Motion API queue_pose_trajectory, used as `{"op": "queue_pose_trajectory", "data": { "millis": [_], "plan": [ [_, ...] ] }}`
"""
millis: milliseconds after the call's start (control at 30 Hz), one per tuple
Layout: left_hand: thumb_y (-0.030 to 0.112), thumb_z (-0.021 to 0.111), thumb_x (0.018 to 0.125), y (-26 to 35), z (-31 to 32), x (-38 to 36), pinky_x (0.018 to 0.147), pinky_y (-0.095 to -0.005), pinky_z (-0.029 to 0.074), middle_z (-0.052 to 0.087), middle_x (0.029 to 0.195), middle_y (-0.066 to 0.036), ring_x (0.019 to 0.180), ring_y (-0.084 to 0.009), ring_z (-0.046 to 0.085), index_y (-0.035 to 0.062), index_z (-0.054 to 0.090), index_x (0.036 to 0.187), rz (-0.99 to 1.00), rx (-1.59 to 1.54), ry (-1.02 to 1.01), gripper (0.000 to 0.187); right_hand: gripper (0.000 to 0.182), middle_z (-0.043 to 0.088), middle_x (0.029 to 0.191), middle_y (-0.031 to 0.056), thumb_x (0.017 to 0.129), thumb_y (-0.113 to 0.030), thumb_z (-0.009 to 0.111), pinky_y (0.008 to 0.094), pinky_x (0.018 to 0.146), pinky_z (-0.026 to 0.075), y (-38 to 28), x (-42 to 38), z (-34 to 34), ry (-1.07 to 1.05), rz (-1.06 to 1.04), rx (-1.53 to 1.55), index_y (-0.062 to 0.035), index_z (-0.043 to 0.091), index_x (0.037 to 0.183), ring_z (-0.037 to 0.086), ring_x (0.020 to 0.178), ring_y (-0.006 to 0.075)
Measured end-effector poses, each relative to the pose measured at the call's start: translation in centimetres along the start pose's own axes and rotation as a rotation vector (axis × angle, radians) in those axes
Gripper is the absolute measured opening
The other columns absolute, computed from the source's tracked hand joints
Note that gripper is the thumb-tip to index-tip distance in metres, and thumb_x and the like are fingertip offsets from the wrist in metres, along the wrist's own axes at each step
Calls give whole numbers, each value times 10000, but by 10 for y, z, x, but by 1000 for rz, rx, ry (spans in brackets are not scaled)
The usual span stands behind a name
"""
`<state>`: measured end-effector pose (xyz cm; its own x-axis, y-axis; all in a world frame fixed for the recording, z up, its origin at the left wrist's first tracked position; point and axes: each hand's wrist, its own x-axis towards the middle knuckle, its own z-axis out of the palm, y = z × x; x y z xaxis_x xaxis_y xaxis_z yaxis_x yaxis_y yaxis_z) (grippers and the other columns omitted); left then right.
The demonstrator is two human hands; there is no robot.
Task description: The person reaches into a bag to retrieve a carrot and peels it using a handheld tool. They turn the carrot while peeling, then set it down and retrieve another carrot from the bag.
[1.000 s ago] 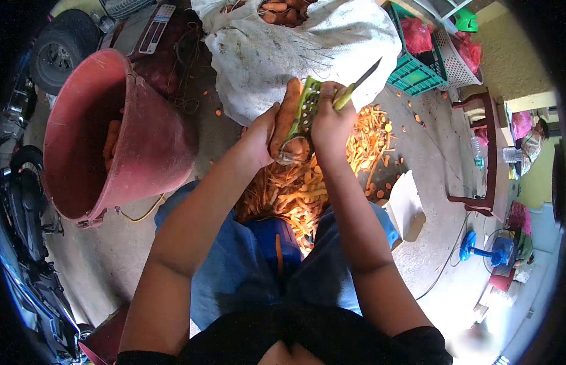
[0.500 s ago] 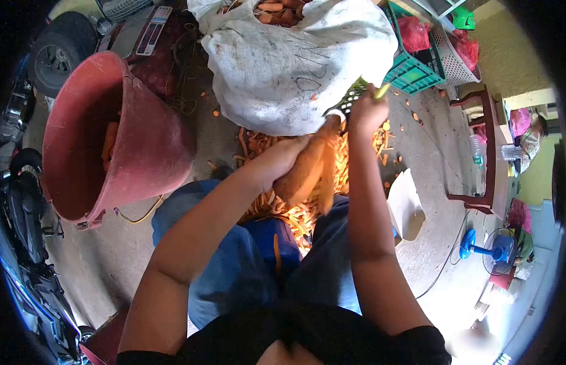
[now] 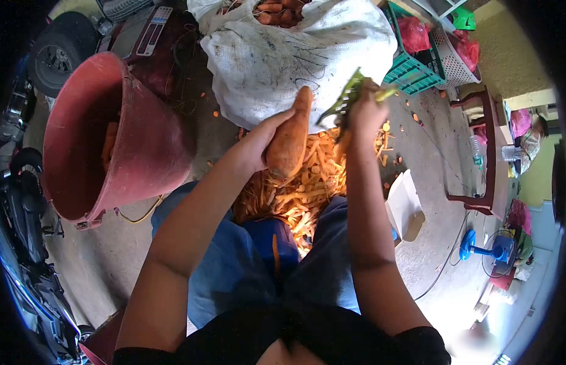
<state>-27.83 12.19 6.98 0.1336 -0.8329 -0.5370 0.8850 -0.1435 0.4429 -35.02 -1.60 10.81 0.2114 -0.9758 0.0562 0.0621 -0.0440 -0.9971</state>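
Note:
A large orange carrot (image 3: pixel 288 148) is gripped in my left hand (image 3: pixel 264 141), its narrow end pointing up and away from me. My right hand (image 3: pixel 368 112) is closed around the handle of a green peeler (image 3: pixel 351 91), a little to the right of the carrot and apart from it. The peeler is slightly blurred. Below both hands, a heap of orange peelings (image 3: pixel 313 176) covers the floor between my knees. A white sack (image 3: pixel 264 67) lies just beyond the carrot tip, and more carrots (image 3: pixel 283 13) show in its opening.
To my left stands a red tub (image 3: pixel 158 128) with carrots inside. An open white carton (image 3: pixel 406 204) sits by my right knee. Farther right are a green crate (image 3: pixel 410 70), a wooden table (image 3: pixel 493 152) and a blue fan (image 3: pixel 471 243). A blue object (image 3: pixel 264 237) is between my legs.
The carrot has moved left and turned more upright in my left hand. The peeler has come away from it, and the long strip hanging beside the carrot no longer shows there.

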Motion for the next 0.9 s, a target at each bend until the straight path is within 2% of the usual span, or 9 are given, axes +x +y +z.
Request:
{"op": "queue_pose_trajectory", "data": {
  "millis": [200,400,467,500,533,633,700,733,900],
  "plan": [
    [291,337,859,0,-8,12,680,-310,484,550,944,-73,791,-179,570,68,460,1051,216,-151,-190,320,224,484,641,12,822,-186,466,211,513,346,16,-44,21,-322,-94,-117,34,508,819,398,552,66],
    [315,296,871,-4,-15,17,696,-319,471,548,947,-82,822,-171,554,66,456,1054,190,-205,-151,348,224,523,610,89,817,-164,469,269,519,380,14,-48,21,-209,-231,-279,52,522,791,457,549,120],
    [339,306,867,-4,-21,22,685,-304,466,549,935,-76,790,-162,555,56,462,1041,122,58,-121,367,227,525,594,108,812,-169,477,283,508,382,25,-35,17,-164,-278,-303,49,526,773,461,535,134],
    [362,361,848,-5,-27,17,683,-281,459,552,923,-71,775,-151,553,42,462,1031,-52,-4,-550,383,228,527,586,114,803,-174,487,295,496,381,37,-16,11,-72,-270,-394,45,530,755,462,517,144],
    [367,423,824,-9,6,-7,690,-259,449,556,914,-64,780,-143,549,31,465,1030,-15,221,5,397,229,528,578,121,794,-178,498,308,484,380,42,3,5,23,-261,-483,40,535,737,463,499,155],
    [343,444,818,-18,20,-27,668,-246,437,550,886,-44,740,-112,531,32,501,985,-13,254,-63,358,227,539,586,118,784,-172,502,322,472,386,37,46,-23,299,-334,-367,35,551,705,475,477,169],
    [349,477,801,-13,16,-33,738,-245,420,539,973,-63,839,-119,523,16,457,1067,-104,563,-408,426,222,555,601,119,787,-147,485,327,480,400,44,75,-44,402,-206,-291,56,549,726,506,495,185],
    [349,477,801,-14,16,-34,738,-245,420,539,973,-63,839,-119,523,16,457,1067,-107,566,-414,426,213,567,610,126,789,-125,473,332,485,411,43,79,-49,400,-84,-216,71,544,747,531,513,196],
    [352,494,788,-6,11,-22,691,-273,449,531,922,-73,826,-166,537,23,452,1047,1,313,-159,421,201,481,564,51,791,-128,468,269,461,333,20,44,-25,204,-262,-71,50,517,711,398,494,111]
  ]
}}
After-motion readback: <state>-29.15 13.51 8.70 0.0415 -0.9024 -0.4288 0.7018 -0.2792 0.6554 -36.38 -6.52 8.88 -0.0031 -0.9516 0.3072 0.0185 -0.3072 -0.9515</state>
